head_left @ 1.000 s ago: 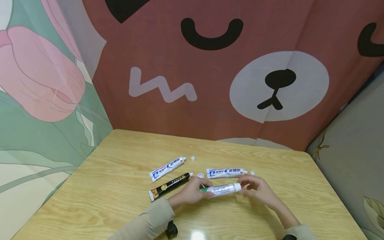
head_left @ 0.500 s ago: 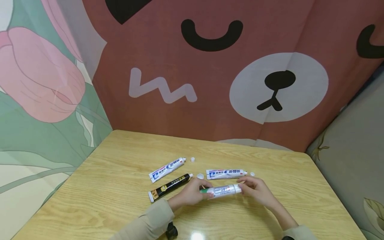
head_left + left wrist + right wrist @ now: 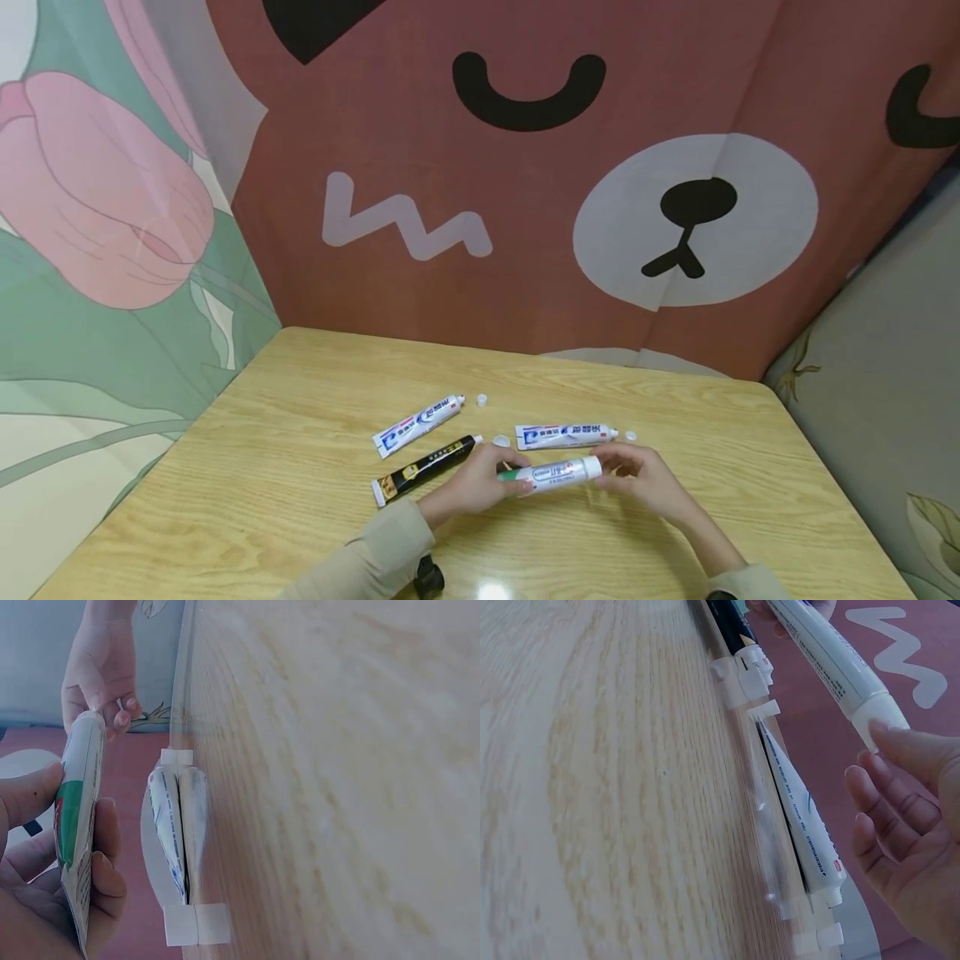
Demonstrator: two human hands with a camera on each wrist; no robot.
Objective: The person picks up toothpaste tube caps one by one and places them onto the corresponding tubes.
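Note:
My left hand grips a white and green toothpaste tube by its flat green end, just above the table. The tube lies nearly level, its capped end to the right. My right hand is at that end, its thumb and fingers on the white cap. In the right wrist view the thumb presses the cap's side, and other fingers curl loosely below it. The left wrist view shows the left thumb and fingers on opposite sides of the tube.
Beyond the hands lie a black toothpaste tube, a white-blue tube and another white-blue tube, all uncapped. Loose white caps lie near their nozzles: a small cap, a larger cap and a cap. A patterned cloth rises behind the table.
The fingers of my right hand moved over the cap, then drew slightly back, so more of the cap shows than half a second ago. My left hand and the tube stay nearly still.

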